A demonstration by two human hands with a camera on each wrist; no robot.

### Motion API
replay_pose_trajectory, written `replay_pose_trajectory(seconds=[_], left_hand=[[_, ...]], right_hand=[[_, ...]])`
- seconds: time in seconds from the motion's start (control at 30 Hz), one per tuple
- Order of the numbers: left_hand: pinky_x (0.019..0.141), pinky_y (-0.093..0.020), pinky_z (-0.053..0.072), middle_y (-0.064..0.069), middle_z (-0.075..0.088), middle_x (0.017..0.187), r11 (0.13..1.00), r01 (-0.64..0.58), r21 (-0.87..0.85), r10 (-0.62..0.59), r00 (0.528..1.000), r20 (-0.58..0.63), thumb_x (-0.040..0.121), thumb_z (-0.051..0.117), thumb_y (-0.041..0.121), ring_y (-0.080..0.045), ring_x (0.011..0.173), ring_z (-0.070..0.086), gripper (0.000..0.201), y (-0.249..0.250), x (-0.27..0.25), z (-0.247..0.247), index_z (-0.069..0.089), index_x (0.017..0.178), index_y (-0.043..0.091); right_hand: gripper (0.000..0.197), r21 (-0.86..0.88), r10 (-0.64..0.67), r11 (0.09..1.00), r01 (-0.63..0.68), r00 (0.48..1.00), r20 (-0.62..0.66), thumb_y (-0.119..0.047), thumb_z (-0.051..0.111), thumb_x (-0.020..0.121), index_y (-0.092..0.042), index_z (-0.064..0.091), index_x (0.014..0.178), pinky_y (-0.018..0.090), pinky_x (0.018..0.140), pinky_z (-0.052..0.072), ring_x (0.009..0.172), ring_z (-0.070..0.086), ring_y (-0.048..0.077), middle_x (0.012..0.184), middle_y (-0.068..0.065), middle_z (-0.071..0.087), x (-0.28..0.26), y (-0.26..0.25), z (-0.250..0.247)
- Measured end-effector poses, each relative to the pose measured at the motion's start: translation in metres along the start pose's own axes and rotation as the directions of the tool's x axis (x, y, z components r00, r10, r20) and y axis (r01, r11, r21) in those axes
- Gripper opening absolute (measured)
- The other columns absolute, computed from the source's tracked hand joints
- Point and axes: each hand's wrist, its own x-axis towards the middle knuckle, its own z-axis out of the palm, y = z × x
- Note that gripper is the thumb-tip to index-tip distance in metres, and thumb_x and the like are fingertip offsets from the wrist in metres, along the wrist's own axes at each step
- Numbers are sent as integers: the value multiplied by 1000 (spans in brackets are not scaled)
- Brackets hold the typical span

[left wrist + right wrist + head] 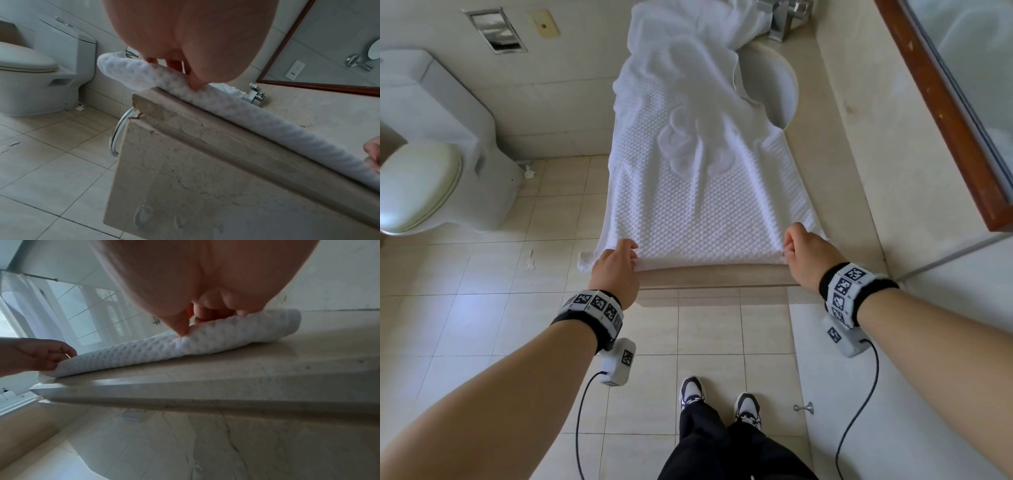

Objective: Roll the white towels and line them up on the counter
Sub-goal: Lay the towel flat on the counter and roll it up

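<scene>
A white waffle-textured towel [702, 192] lies spread lengthwise along the marble counter [859, 192], its far part rumpled over the sink. Its near end is turned over into a thin roll [236, 113] [216, 337] along the counter's front edge. My left hand [619, 260] [193, 78] pinches the roll near its left end, which sticks out past the counter corner. My right hand [799, 251] [197, 321] pinches the roll near its right end, thumb on the front and fingers curled behind.
A sink basin [774, 89] shows at the towel's right, with a chrome faucet [784, 20] behind. A wood-framed mirror [945, 113] lines the right wall. A toilet [431, 147] stands left, and a towel ring [121, 128] hangs on the counter's side.
</scene>
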Motion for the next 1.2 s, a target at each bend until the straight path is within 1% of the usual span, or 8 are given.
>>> replay_pose_trajectory(seconds=[0.17,0.3,0.5,0.67,0.83,0.93,1.07,1.2], left_hand=[[106,-43,35,0,58,122,999,21,36,-21,1000,6,81,36,-6,-24,119,42,59,-2,0,5,41,131,23],[105,-43,29,-4,57,117,999,26,32,-27,1000,6,87,33,5,-27,114,45,45,-3,12,12,37,127,25],[84,-39,41,-7,56,92,993,-73,92,75,997,-14,94,38,16,-28,92,52,24,2,22,5,39,118,17],[79,-43,50,-8,56,97,994,-80,81,76,996,56,93,39,22,-29,88,56,25,3,30,5,35,118,22],[104,-41,39,-9,52,130,983,-173,61,173,985,12,91,45,14,-29,123,47,43,0,34,7,40,133,14],[103,-38,30,-3,47,127,980,-169,105,176,983,-61,84,50,10,-26,120,41,47,2,35,10,43,130,18],[102,-38,33,0,54,121,978,-187,89,197,972,-131,81,51,0,-25,116,44,53,9,36,11,48,130,19],[101,-41,45,-7,60,123,986,-145,-77,134,982,-132,95,48,3,-25,116,52,45,5,29,11,44,139,14]], right_hand=[[10,-41,58,998,-54,991,124,-18,40,99,-20,31,100,34,55,46,62,58,23,76,5,59,4,-11,-8],[11,-113,132,987,-113,976,172,-17,41,98,-22,32,101,39,62,52,66,61,25,79,6,60,12,-19,-14],[11,-138,193,976,-170,965,179,-15,41,97,-22,34,102,42,69,55,71,61,23,82,1,59,15,-23,-14],[14,-149,228,968,-204,958,172,-16,41,97,-23,33,106,42,76,53,75,60,22,88,1,58,19,-21,-16],[17,-224,218,953,-207,976,28,-15,48,93,-26,39,102,37,77,39,84,53,21,88,-2,58,23,-22,-11],[26,-233,113,961,-147,982,-152,-9,60,84,-27,45,95,35,74,40,90,50,22,91,-5,61,19,-24,-6],[28,-36,176,983,-182,976,-127,-2,52,88,-24,43,101,36,65,53,74,57,21,94,-4,58,10,-32,5],[14,76,197,979,-186,966,-166,-13,56,92,-23,48,99,30,65,47,75,59,18,89,-6,61,2,-32,9]])
